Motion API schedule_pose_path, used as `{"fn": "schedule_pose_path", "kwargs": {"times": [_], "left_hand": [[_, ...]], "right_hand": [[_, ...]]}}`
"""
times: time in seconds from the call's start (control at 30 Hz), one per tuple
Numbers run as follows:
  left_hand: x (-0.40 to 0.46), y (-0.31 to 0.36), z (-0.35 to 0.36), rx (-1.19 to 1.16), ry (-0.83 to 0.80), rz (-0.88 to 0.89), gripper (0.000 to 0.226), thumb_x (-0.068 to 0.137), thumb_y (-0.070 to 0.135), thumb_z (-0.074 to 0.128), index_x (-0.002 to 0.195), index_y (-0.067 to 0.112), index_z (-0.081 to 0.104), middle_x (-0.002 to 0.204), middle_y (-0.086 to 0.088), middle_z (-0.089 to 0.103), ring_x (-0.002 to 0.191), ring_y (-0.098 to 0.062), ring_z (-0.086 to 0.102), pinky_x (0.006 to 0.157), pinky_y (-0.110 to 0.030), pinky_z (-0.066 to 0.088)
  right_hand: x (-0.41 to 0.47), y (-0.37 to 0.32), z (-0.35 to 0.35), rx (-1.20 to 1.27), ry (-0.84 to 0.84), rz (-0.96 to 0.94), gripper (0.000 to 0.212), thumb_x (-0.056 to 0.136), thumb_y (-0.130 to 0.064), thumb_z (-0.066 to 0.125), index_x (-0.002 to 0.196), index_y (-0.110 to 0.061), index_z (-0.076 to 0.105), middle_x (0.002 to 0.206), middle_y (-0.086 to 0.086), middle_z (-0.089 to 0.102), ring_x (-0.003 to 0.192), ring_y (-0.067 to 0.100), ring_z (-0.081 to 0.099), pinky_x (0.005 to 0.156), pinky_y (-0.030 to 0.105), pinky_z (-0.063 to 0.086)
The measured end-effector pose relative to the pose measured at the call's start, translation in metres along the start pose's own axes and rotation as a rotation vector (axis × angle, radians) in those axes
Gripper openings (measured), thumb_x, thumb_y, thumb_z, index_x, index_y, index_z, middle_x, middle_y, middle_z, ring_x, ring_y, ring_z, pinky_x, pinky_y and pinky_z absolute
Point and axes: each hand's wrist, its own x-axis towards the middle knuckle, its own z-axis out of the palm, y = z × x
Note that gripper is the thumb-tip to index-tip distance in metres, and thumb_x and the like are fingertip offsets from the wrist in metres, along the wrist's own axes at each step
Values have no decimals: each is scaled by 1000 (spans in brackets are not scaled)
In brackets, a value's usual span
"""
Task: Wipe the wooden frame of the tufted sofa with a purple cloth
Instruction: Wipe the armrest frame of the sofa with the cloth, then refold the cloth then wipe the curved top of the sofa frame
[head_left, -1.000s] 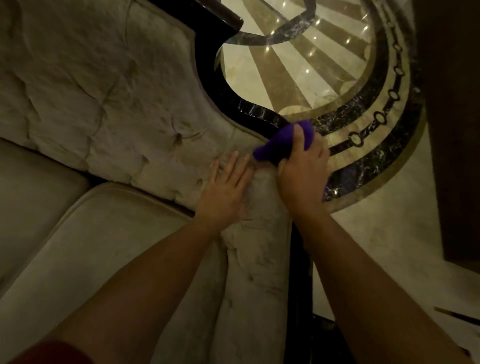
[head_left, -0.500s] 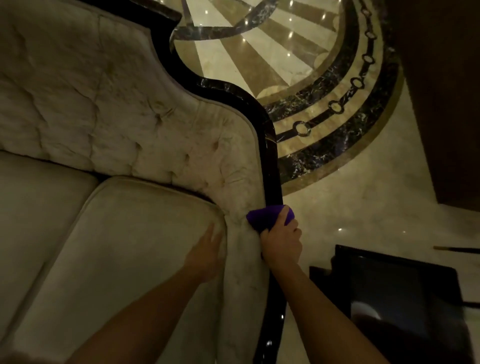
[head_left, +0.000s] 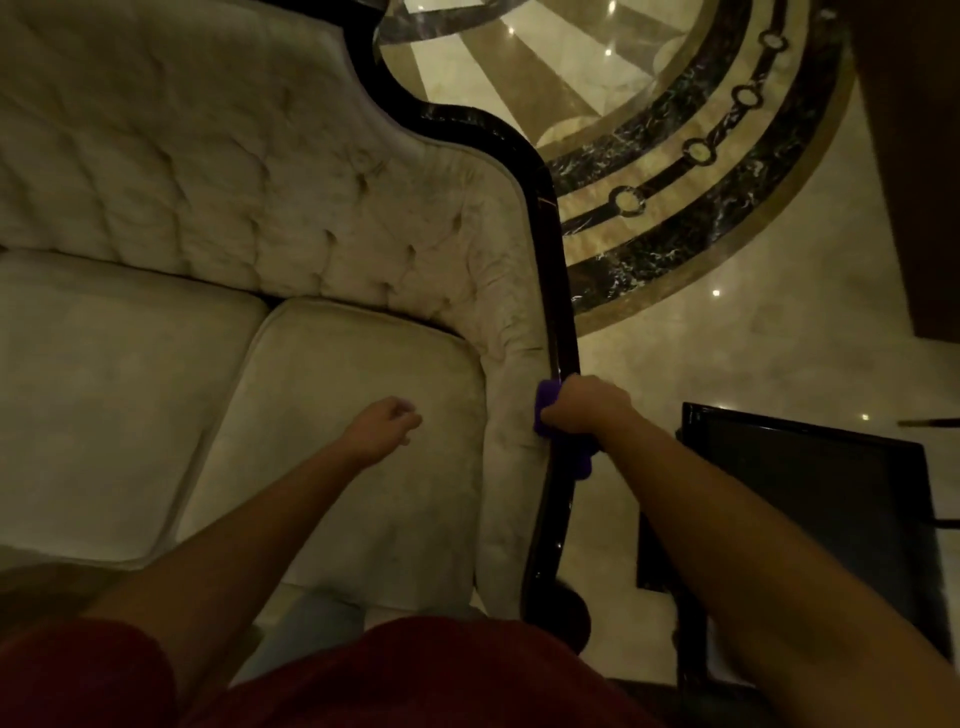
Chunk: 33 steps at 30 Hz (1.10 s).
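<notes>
Sofa (head_left: 218, 208), tufted, cream upholstery, buttoned backrest running along the upper left; two seat cushions (head_left: 332, 415) below it, the nearer one under the left forearm.

Frame (head_left: 545, 218), dark glossy wood, curving along the top of the backrest and down the right armrest (head_left: 511, 467), edging the upholstery on its outer side.

Cloth (head_left: 545, 410), purple, bunched, pressed on the wooden frame at the armrest; part shows on the sofa side of the hand, part below the wrist on the outer side.

Right hand (head_left: 584, 410), fingers curled closed over the purple cloth, gripping it against the frame, knuckles up.

Left hand (head_left: 387, 421), loosely curled, nothing in it, over the nearer seat cushion, apart from the armrest; whether it touches the cushion cannot be told.

Floor (head_left: 675, 364), polished marble, cream, with a circular inlay (head_left: 691, 150) of dark veined bands and ring motifs beyond the frame; small light reflections.

Side table (head_left: 810, 493), dark, square-topped, beside the armrest on the right, behind the right forearm.

Shirt (head_left: 415, 675), dark red, at the bottom edge.
</notes>
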Motion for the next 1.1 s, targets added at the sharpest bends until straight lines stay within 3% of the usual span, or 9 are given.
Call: {"fn": "schedule_pose_path", "kwargs": {"times": [0.1, 0.2, 0.33, 0.4, 0.47, 0.57, 0.67, 0.8, 1.1], "left_hand": [[-31, 21, -12, -284, -42, 40, 19, 105, 28, 55, 111, 13, 64, 128, -22, 69, 88, -24, 70, 76, -33, 53], [-74, 37, -42, -505, -51, 118, 33, 104, 43, 51, 118, 18, 68, 119, -16, 74, 91, -28, 76, 76, -38, 61], [-132, 29, -94, -661, -59, 206, 53, 98, 64, 47, 129, 26, 66, 114, -7, 79, 92, -31, 78, 70, -35, 63], [-155, 22, -116, -743, -46, 249, 59, 94, 69, 48, 130, 27, 67, 116, -8, 78, 96, -33, 78, 73, -37, 63], [-180, 1, -148, -877, 29, 300, 56, 92, 68, 52, 127, 28, 70, 118, -9, 78, 101, -32, 77, 78, -40, 64], [-212, -38, -192, -1041, 224, 313, 51, 87, 56, 67, 125, 22, 71, 115, -5, 79, 107, -25, 76, 74, -36, 64], [-236, -94, -236, -1106, 449, 279, 38, 93, 38, 71, 123, 15, 73, 108, -7, 81, 102, -26, 77, 67, -32, 62], [-269, -166, -300, -1103, 543, 328, 24, 98, 34, 66, 118, 22, 73, 108, -7, 80, 98, -25, 78, 74, -34, 64], [-339, -299, -396, -1190, 840, 405, 15, 95, 35, 70, 108, 31, 76, 109, -1, 80, 101, -19, 77, 74, -26, 61]], "right_hand": [[-16, -20, -15, 216, 0, -207, 56, 92, -45, 71, 137, -15, 56, 123, 12, 66, 106, 29, 66, 87, 37, 54], [-51, -68, -21, 355, -5, -464, 46, 89, -40, 74, 129, -26, 57, 108, -1, 66, 92, 17, 66, 75, 29, 53], [-105, -151, -27, 257, 149, -757, 69, 84, -42, 80, 144, -28, 50, 111, -9, 61, 93, 11, 62, 75, 21, 50], [-128, -183, -29, 208, 247, -847, 75, 82, -46, 81, 147, -30, 46, 122, -5, 63, 101, 14, 62, 84, 29, 55], [-159, -227, -16, 135, 261, -950, 80, 80, -49, 81, 149, -34, 44, 134, -4, 62, 113, 17, 62, 95, 40, 57], [-207, -288, 28, 25, 247, -1090, 80, 80, -58, 78, 149, -38, 43, 139, -7, 59, 118, 14, 58, 98, 38, 54], [-242, -343, 75, 160, 173, -1159, 67, 86, -54, 72, 146, -39, 46, 132, -11, 59, 111, 8, 58, 92, 31, 55], [-273, -428, 123, 398, 22, -1152, 56, 93, -36, 77, 143, -34, 53, 129, -18, 58, 103, -22, 55, 78, 3, 49], [-331, -581, 215, 355, -284, -1144, 75, 81, -61, 81, 142, -34, 47, 116, -20, 65, 93, -3, 71, 70, 13, 58]]}}
